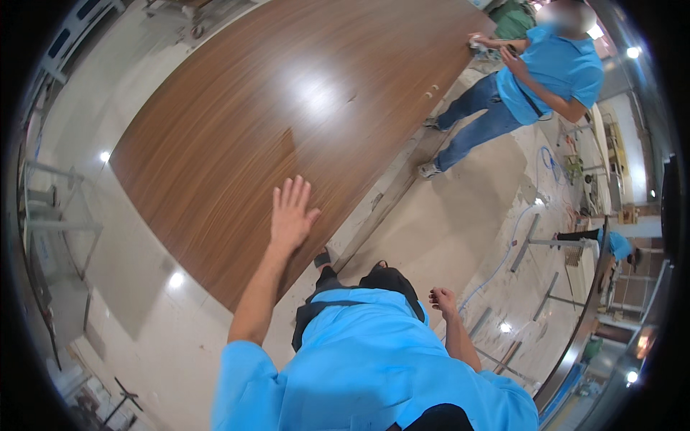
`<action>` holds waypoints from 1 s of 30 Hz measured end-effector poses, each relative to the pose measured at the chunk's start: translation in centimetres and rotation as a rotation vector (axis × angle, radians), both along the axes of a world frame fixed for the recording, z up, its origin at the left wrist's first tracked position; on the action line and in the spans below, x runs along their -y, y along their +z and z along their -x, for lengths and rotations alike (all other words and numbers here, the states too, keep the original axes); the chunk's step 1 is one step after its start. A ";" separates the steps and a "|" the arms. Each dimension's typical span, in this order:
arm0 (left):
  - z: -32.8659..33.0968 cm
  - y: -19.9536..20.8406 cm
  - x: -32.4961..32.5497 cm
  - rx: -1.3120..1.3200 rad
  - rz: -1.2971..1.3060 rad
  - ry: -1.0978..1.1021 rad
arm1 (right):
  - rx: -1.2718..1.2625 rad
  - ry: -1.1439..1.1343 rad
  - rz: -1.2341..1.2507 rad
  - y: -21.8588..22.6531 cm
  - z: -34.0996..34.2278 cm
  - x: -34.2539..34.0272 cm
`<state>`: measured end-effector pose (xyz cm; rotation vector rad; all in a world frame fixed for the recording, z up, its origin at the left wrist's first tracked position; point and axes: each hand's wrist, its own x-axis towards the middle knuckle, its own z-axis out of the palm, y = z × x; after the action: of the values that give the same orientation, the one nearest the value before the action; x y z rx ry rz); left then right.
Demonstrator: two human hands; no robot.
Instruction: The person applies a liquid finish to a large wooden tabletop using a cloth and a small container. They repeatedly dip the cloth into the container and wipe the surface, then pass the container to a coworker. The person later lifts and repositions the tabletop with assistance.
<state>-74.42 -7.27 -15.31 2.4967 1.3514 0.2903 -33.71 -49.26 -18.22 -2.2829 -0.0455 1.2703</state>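
Note:
A large brown wood-grain panel (237,93) stretches from the near left to the far right. My left hand (291,214) lies flat on its near part, palm down with the fingers spread. My right hand (443,300) is held at my right side, off the panel. Its fingers are curled in, and nothing shows in them. Two small pale pieces (431,91) lie near the panel's right edge. A darker streak (284,147) runs in the grain beyond my left hand.
At the panel's far right end stands a co-worker (550,75) in a blue shirt, one hand at the panel with something white. A blue hose (496,266) trails across the floor on the right, among metal frames (530,244). Another person (619,246) is farther right. A metal rack (61,226) stands left.

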 end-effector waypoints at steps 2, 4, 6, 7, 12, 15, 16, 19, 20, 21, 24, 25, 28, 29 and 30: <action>5.9 -0.6 -1.5 -0.118 -0.064 0.196 | 0.020 -0.027 0.035 0.0 0.6 1.0; 13.7 -1.0 -4.3 -0.204 -0.058 0.521 | -0.010 -0.022 -0.009 0.0 0.9 2.2; 21.8 -0.8 -5.9 -0.263 -0.113 0.879 | -0.014 -0.028 0.001 -0.1 1.1 3.5; 24.1 -1.1 -5.9 -0.310 -0.118 1.062 | -0.017 -0.026 0.006 0.0 1.2 4.4; 19.2 -0.7 -2.4 -0.324 -0.107 0.803 | -0.030 -0.037 -0.002 -0.5 1.0 7.8; 6.5 1.1 4.0 -0.003 -0.160 0.206 | -0.031 -0.094 0.014 -0.8 0.6 8.5; 2.5 1.9 6.5 0.082 -0.030 0.001 | -0.036 -0.091 -0.035 -0.9 0.5 8.6; -6.1 4.0 14.2 0.567 0.345 -0.192 | 0.005 -0.122 -0.130 -1.0 0.4 8.9; -7.3 4.3 15.4 0.587 0.411 -0.176 | 0.020 -0.143 -0.169 -1.0 0.5 9.2; -8.0 4.4 16.3 0.575 0.486 -0.178 | 0.042 -0.162 -0.200 -1.2 0.9 9.5; -7.4 3.8 17.6 0.556 0.539 -0.025 | 0.052 -0.284 -0.297 -2.8 3.0 12.0; -6.4 3.4 17.7 0.567 0.537 0.043 | 0.030 -0.324 -0.272 -3.8 4.2 13.3; -2.3 2.5 17.3 0.623 0.376 0.098 | -0.094 -0.418 -0.253 -8.2 8.4 18.6; -1.0 2.3 17.2 0.626 0.331 0.127 | -0.140 -0.470 -0.214 -9.7 10.0 20.8; 0.5 2.2 17.2 0.638 0.339 0.161 | -0.193 -0.485 -0.278 -11.2 11.9 23.0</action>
<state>-74.89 -24.44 -13.16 1.7965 1.1980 0.7465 -45.66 -72.29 -29.42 -1.7825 0.3569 1.1328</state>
